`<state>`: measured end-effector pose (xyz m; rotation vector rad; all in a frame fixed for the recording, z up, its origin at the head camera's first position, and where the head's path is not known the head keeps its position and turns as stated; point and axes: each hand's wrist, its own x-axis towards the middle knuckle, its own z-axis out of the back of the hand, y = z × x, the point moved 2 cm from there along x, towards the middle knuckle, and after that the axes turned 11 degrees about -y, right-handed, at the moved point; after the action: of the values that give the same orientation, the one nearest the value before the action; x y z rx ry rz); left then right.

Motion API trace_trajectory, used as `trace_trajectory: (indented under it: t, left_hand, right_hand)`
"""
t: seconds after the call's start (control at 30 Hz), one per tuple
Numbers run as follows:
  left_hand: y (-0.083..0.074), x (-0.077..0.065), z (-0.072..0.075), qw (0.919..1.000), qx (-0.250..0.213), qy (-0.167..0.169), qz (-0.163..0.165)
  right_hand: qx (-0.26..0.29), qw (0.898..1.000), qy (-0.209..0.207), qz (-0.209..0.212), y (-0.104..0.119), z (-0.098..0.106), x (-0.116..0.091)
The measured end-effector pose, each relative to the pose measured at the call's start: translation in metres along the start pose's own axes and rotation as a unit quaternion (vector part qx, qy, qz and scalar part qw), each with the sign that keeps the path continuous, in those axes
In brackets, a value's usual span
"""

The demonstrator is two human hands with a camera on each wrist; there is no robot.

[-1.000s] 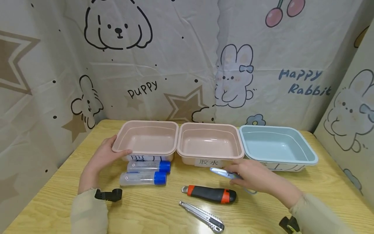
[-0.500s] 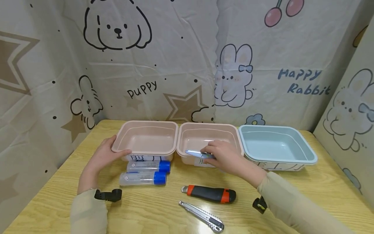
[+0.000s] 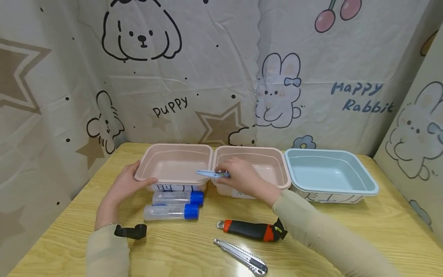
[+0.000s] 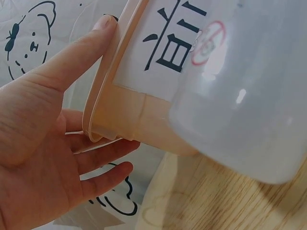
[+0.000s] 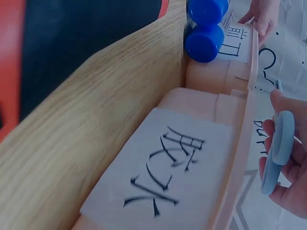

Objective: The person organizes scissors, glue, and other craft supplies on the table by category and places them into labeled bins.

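Note:
My right hand [image 3: 240,177] holds a pair of scissors with light blue handles [image 5: 283,139], their blade end [image 3: 204,173] over the inner edge of the left pink bin [image 3: 173,167]. At that bin's left front corner my left hand [image 3: 125,184] grips the rim. In the left wrist view its thumb [image 4: 84,55] lies on the rim and its fingers [image 4: 103,155] are at the side. Part of the middle pink bin [image 3: 271,165] is hidden behind my right hand. Two clear glue bottles with blue caps [image 3: 191,211] lie in front of the left bin.
A light blue bin [image 3: 328,169] stands at the right end of the row. Nearer on the wooden table [image 3: 180,250] lie a black-and-red utility knife [image 3: 245,228], partly behind my right wrist strap, and a silver utility knife [image 3: 240,254]. A printed cloth [image 3: 207,77] hangs behind.
My right hand has carried the scissors leftward and up, from in front of the middle bin, across it, to the left bin's edge. My left hand has stayed at its corner.

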<state>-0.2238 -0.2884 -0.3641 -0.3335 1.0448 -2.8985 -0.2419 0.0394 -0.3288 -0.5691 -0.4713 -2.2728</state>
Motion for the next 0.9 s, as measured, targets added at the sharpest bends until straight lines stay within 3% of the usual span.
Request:
trace_trajectory:
  t: [0.33, 0.9]
  left_hand:
    - [-0.001, 0.000, -0.002, 1.0000, -0.006, -0.001, 0.007]
    - [0.000, 0.001, -0.003, 0.9999, -0.011, -0.009, -0.002]
  right_hand:
    - [0.000, 1.000, 0.014, -0.024, 0.010, -0.018, 0.021]
    - [0.050, 0.993, 0.050, -0.095, 0.023, -0.047, 0.049]
